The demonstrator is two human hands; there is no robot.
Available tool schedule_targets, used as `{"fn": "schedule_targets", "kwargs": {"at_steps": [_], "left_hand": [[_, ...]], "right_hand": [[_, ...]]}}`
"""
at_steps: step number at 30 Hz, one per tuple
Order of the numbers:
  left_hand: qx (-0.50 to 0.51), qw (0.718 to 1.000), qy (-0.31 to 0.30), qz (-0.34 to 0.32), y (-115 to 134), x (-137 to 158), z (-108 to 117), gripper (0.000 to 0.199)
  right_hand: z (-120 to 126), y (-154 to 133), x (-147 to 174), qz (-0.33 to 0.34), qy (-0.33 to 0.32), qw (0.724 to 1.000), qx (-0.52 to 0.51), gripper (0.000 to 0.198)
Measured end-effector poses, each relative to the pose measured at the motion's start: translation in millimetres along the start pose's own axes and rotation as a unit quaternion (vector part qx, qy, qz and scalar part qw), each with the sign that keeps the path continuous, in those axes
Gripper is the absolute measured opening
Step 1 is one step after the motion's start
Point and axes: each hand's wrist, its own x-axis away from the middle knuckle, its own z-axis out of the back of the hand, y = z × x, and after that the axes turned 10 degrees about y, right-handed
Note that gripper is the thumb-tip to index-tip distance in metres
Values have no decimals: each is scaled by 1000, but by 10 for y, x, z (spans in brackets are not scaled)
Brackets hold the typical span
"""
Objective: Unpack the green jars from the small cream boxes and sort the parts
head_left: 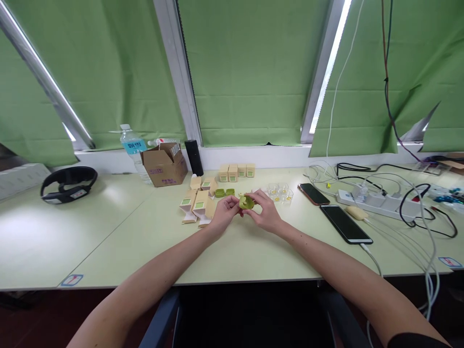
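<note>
Between my two hands is a small olive-green hollow piece (246,202), its open side facing me; its exact kind is unclear. My left hand (224,213) pinches its left side with closed fingers. On the other side, my right hand (267,212) grips it between thumb and fingers. Just behind my left hand lie two similar green pieces (225,193). Several small cream cardboard boxes with open flaps (202,205) stand left of it. Several clear plastic containers (280,192) with yellowish bits at the bottom sit beyond my right hand.
Small closed boxes (233,173) line the back. A brown carton (165,166), a water bottle (132,145) and a black cylinder (194,158) stand back left. A black headset (68,185) lies far left. Phones (344,223), a power strip (380,204) and tangled cables occupy the right.
</note>
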Motion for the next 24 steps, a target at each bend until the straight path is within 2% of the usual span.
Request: {"fn": "schedule_targets", "kwargs": {"at_steps": [4, 9, 13, 17, 20, 24], "left_hand": [[3, 1000, -15, 4, 41, 15, -6, 42], [-43, 998, -43, -20, 66, 47, 27, 60], [-112, 991, -38, -61, 83, 62, 14, 49], [-139, 988, -22, -66, 83, 47, -1, 43], [-158, 984, 3, -76, 55, 30, 8, 44], [-197, 976, 6, -94, 23, 35, 22, 41]], "right_hand": [[5, -9, -17, 32, 5, 999, 31, 39], [9, 34, 10, 26, -31, 996, 76, 39], [25, 62, 27, 10, -55, 989, 134, 36], [46, 34, 16, -9, -56, 986, 158, 37], [59, -4, -3, 15, -48, 988, 144, 33], [58, -32, -17, 58, -9, 989, 135, 16]]}}
